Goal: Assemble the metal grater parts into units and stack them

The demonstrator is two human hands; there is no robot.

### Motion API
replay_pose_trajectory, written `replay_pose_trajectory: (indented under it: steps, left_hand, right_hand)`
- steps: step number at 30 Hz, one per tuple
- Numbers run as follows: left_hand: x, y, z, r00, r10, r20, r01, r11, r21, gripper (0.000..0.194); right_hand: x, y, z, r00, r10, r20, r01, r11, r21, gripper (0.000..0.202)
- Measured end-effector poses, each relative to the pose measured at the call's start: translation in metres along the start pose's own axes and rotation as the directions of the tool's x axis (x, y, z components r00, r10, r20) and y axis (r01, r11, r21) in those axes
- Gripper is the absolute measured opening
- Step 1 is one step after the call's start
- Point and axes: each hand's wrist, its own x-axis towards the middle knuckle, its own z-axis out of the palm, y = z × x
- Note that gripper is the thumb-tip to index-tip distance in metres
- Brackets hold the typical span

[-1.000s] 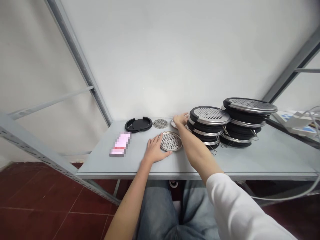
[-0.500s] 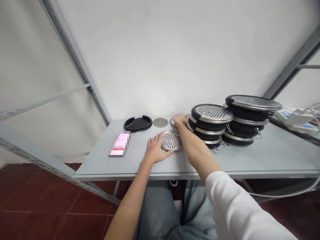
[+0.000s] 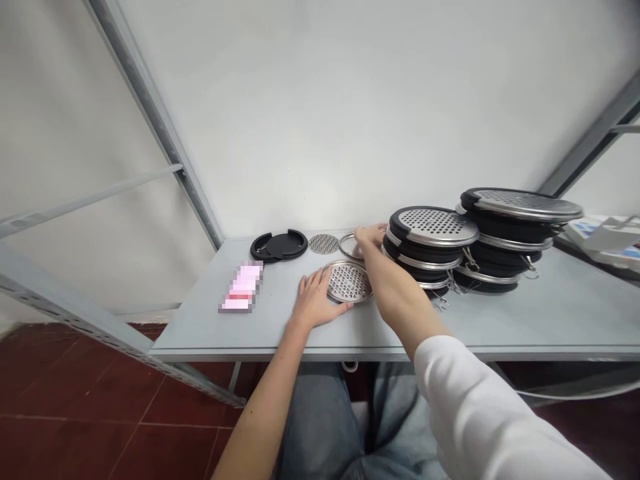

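Left hand [image 3: 316, 301] spreads open, touching one grater disc [image 3: 350, 282]; right hand [image 3: 371, 235] reaches beside two stacks [image 3: 439, 227], fingertips hidden, grip impossible to tell!

Pixelated item [image 3: 242, 288]: pink and white with a reddish band, flat on the left part of the desk [image 3: 270, 327], its details obscured
Desk surface: pale grey-blue, straight front edge
Wall [image 3: 300, 120]: plain, off-white, behind the desk
Left post [image 3: 145, 100]: grey metal, slanting in view, joined by a thin crossbar [image 3: 100, 197]
Right post [image 3: 585, 147]: grey metal, slanting the opposite way
Papers [image 3: 613, 235]: white with blue patches, at the far right
Cable [image 3: 575, 398]: pale, curving below the desk's front edge at right
Floor [image 3: 90, 393]: dark red tiles, light joints
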Motion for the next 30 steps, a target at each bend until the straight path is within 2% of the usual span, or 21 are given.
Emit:
replay_pose_trajectory:
  steps: [6, 11, 16, 22, 27, 30]
  left_hand:
    - [0.000, 0.001, 0.000, 1.000, 0.001, 0.009, -0.001, 1.000, -0.010, 0.102]
    - [-0.001, 0.001, -0.002, 1.000, 0.008, 0.020, -0.008, 1.000, 0.000, 0.099]
    - [-0.001, 0.001, -0.002, 0.999, 0.024, 0.021, -0.024, 1.000, -0.011, 0.097]
    - [-0.001, 0.000, 0.001, 0.999, 0.030, 0.017, -0.030, 0.999, -0.011, 0.097]
    - [0.000, -0.001, 0.002, 0.999, 0.035, 0.012, -0.035, 0.999, -0.011, 0.097]
    - [-0.001, -0.002, 0.003, 0.999, 0.045, -0.004, -0.045, 0.999, -0.012, 0.097]
  right_hand:
    - [0.007, -0.012, -0.002, 0.997, 0.047, -0.064, -0.042, 0.995, 0.086, 0.074]
    - [0.012, -0.007, 0.001, 0.992, 0.122, -0.028, -0.119, 0.987, 0.113, 0.063]
    - [0.015, 0.003, 0.006, 0.992, 0.125, 0.026, -0.125, 0.992, 0.022, 0.059]
    - [0.010, -0.001, 0.000, 0.990, 0.092, 0.104, -0.077, 0.987, -0.139, 0.052]
    - [-0.002, -0.004, 0.004, 0.993, 0.096, 0.065, -0.086, 0.986, -0.146, 0.064]
    - [-0.018, -0.007, 0.008, 0.998, 0.034, 0.047, -0.026, 0.988, -0.152, 0.068]
